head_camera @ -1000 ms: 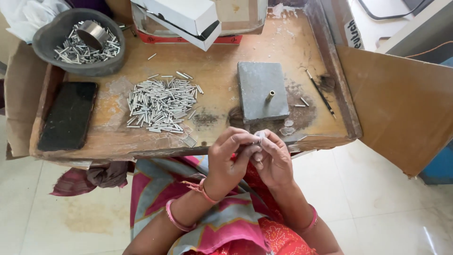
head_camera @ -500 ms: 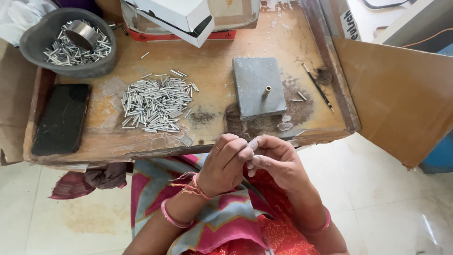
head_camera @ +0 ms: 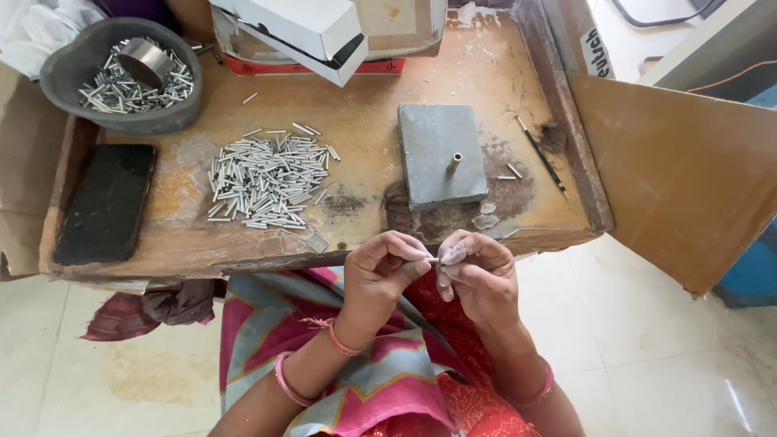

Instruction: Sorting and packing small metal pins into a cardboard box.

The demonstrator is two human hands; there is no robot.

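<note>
The worn wooden table point(head_camera: 364, 121) sits just ahead of my lap. My left hand point(head_camera: 384, 271) and right hand point(head_camera: 477, 275) pinch one tiny metal tube point(head_camera: 434, 260) between fingertips, off the table edge; a slack grip could drop it into my lap.

Shiny metal tubes point(head_camera: 267, 178) on worn, stained wooden table point(head_camera: 364, 121); matt grey metal block point(head_camera: 437, 150)

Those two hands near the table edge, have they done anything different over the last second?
Barely. The left hand and right hand stay together just below the table edge, keeping their grip on a small metal pin between the fingertips; they only shifted slightly. The pile of pins, grey block, bowl and phone did not move.
</note>
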